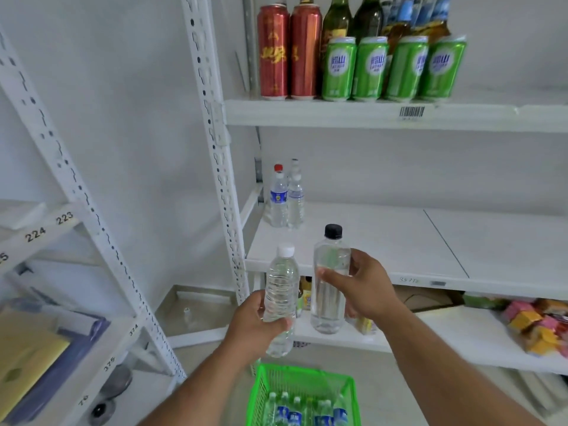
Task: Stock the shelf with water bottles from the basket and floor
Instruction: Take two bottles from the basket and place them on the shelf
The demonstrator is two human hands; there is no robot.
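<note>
The green basket is cut off by the bottom edge, so only the tops of its bottles show. Behind the 4 green cans, the glass bottles lose their necks past the top edge.

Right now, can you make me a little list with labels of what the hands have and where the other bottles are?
left hand: holds a white-capped bottle, upright
right hand: holds a black-capped bottle, upright
middle shelf: two bottles standing at the back left corner
green basket: on the floor below the hands, more bottles inside
top shelf: red cans, green cans, glass bottles behind
</note>
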